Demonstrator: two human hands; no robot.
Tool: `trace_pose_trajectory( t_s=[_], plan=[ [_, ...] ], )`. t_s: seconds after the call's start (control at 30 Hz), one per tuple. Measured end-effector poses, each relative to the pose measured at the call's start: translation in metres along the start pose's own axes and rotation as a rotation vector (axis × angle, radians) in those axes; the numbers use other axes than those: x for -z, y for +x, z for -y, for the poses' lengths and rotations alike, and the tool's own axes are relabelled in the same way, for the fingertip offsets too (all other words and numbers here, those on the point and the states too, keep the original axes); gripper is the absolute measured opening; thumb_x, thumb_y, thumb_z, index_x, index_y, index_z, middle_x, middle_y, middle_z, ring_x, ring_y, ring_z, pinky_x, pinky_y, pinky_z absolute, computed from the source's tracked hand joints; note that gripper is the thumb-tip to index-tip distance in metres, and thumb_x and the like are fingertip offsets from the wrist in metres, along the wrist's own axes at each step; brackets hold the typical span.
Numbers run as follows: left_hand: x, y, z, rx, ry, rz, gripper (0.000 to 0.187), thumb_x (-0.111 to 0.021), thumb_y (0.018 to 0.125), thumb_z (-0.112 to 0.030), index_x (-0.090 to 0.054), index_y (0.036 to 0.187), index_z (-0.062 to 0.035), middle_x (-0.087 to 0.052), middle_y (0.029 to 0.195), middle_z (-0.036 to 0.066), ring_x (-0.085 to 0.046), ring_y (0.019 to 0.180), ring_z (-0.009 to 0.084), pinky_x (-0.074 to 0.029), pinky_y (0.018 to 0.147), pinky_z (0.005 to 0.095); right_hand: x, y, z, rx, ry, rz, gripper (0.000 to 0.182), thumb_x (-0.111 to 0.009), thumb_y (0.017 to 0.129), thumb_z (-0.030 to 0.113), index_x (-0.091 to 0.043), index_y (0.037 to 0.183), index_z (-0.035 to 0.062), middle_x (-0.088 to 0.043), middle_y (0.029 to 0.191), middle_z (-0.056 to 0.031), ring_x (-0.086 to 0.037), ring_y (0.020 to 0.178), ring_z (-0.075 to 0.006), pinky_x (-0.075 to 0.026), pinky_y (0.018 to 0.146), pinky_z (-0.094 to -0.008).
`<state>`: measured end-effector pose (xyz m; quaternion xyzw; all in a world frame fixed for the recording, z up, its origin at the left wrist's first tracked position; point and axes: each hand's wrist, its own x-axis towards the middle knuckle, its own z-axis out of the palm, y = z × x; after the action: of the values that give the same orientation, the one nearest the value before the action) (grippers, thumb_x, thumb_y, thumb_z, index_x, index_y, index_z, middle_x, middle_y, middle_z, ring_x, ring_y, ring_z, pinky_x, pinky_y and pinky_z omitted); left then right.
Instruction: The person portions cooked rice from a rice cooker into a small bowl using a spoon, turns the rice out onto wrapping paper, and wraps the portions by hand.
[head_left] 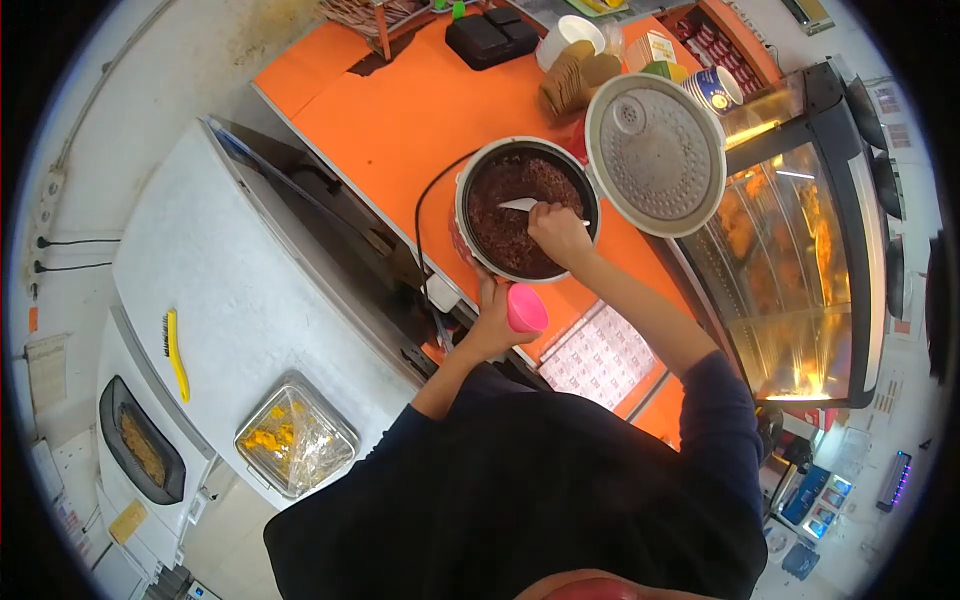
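A round cooker [461, 213] with dark reddish-brown grain inside stands on the orange counter, its lid [655, 155] tipped open to the right. My right hand [559, 235] is closed on a white paddle [517, 204], whose blade lies over the grain. Against the cooker's near side, my left hand [490, 325] holds a pink cup [526, 308], with its fingers reaching up to the cooker's wall. What the cup contains cannot be made out.
Right of the counter [380, 130] stands a lit glass display case [785, 260]. Paper cups [713, 90], brown cup holders [572, 78] and a black box [490, 40] are at the back. A white freezer top [230, 270] at left bears a yellow brush [176, 355] and a food container [297, 435].
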<state>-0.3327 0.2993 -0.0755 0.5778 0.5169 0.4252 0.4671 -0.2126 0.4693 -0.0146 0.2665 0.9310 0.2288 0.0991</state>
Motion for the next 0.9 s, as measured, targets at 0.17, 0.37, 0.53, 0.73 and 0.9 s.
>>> trace_pose_trajectory(
  t_s=[0.17, 0.37, 0.53, 0.73, 0.9],
  plan=[
    [0.011, -0.002, -0.007, 0.032, 0.038, 0.053, 0.106, -0.087, 0.06, -0.03, -0.025, 0.141, 0.0, 0.031, 0.146, 0.029, 0.019, 0.141, 0.039, -0.016, 0.116, 0.0435, 0.012, -0.021, -0.006, -0.053, 0.085, 0.127, 0.015, -0.06, 0.077, 0.015, -0.07, 0.084, 0.0085, -0.066, 0.079, -0.0068, -0.064, 0.072, -0.0215, -0.052, 0.066, -0.0371],
    [0.015, -0.005, -0.006, 0.031, -0.021, 0.102, 0.11, -0.086, 0.061, -0.03, -0.02, 0.143, 0.0014, 0.03, 0.147, 0.027, 0.021, 0.141, 0.0373, -0.014, 0.116, 0.0442, 0.017, 0.022, -0.046, -0.303, 0.004, -0.14, 0.015, -0.056, 0.081, 0.015, -0.07, 0.083, 0.0123, -0.065, 0.079, -0.0024, -0.057, 0.094, -0.0215, -0.029, 0.101, -0.0577],
    [0.015, -0.002, -0.007, 0.006, 0.174, 0.107, 0.105, -0.086, 0.061, -0.03, -0.024, 0.14, 0.0003, 0.029, 0.147, 0.029, 0.022, 0.14, 0.0405, -0.019, 0.115, 0.0458, -0.015, 0.024, -0.042, -0.084, 0.193, -0.071, 0.012, -0.06, 0.078, 0.016, -0.071, 0.083, 0.0134, -0.066, 0.079, -0.0018, -0.057, 0.097, -0.0197, -0.028, 0.101, -0.057],
    [0.014, 0.002, -0.008, 0.047, 0.083, 0.1, 0.124, -0.087, 0.06, -0.038, -0.008, 0.149, -0.0031, 0.026, 0.149, 0.027, 0.021, 0.141, 0.0366, -0.016, 0.115, 0.0445, -0.009, -0.005, -0.043, 0.076, 0.297, 0.042, 0.009, -0.066, 0.069, 0.015, -0.072, 0.076, 0.0162, -0.068, 0.077, -0.0011, -0.06, 0.092, -0.0195, -0.027, 0.098, -0.0527],
    [0.012, 0.001, -0.005, 0.035, 0.108, 0.078, 0.126, -0.087, 0.06, -0.039, -0.006, 0.15, -0.0061, 0.021, 0.15, 0.029, 0.016, 0.142, 0.037, -0.019, 0.114, 0.0447, -0.013, -0.022, -0.04, -0.021, 0.461, 0.133, 0.008, -0.065, 0.066, 0.014, -0.071, 0.071, 0.0152, -0.066, 0.07, -0.0054, -0.063, 0.08, -0.0226, -0.026, 0.09, -0.053]
  ],
)
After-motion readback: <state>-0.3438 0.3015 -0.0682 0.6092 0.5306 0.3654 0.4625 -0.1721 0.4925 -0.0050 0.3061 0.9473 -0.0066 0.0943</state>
